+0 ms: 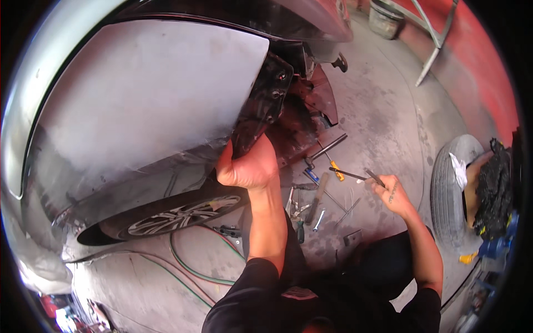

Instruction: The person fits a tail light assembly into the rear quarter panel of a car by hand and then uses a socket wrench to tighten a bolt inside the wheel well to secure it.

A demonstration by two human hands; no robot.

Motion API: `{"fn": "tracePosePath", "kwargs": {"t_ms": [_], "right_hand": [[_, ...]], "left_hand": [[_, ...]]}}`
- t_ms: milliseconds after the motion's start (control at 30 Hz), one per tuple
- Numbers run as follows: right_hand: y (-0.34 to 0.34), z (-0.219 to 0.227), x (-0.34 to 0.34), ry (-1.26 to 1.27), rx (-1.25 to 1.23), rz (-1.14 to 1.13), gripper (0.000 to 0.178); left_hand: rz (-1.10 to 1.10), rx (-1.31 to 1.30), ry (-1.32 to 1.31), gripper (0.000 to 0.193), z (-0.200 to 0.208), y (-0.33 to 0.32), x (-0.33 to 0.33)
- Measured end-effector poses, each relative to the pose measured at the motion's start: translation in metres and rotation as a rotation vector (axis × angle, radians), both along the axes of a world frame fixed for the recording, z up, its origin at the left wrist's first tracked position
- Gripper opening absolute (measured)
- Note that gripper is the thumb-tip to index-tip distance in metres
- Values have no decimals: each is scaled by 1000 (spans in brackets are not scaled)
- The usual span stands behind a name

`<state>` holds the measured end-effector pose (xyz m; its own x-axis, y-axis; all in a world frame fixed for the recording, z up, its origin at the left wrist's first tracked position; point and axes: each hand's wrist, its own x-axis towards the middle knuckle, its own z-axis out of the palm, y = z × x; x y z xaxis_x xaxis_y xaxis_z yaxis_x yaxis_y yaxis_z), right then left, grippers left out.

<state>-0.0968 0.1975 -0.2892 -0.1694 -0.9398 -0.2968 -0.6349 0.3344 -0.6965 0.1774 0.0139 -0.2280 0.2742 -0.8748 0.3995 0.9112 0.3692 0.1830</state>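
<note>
At the lower edge of a car's grey-white primed body panel [161, 94], my left hand [250, 164] is closed around a black panel edge [250, 133]. Its fingers go partly out of sight behind that edge. My right hand [391, 194] is off to the right, above the floor, closed on a slim dark rod-like tool [348, 173] that points left. The tool's exact kind is unclear. Below the left hand sits the car's wheel [183, 216], with a spoked rim.
Several hand tools lie on the concrete floor, among them a yellow-handled screwdriver [336, 171], a wrench [319, 219] and a hammer-like tool [327, 151]. Green and red hoses [194, 269] curl at lower left. A loose tyre [452, 191] stands at right; a bucket [386, 19] is far off.
</note>
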Motion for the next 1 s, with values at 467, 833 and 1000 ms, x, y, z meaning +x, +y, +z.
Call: {"fn": "tracePosePath", "kwargs": {"t_ms": [467,833,1000], "right_hand": [[117,112,77,-41,-882,-126,26],[120,122,108,360,-1024,25,26],[110,126,127,471,-1075,77,25]], "left_hand": [[57,65,221,56,-5,-14,-12],[114,68,94,45,6,-2,-9],[76,123,60,48,2,-6,-13]]}}
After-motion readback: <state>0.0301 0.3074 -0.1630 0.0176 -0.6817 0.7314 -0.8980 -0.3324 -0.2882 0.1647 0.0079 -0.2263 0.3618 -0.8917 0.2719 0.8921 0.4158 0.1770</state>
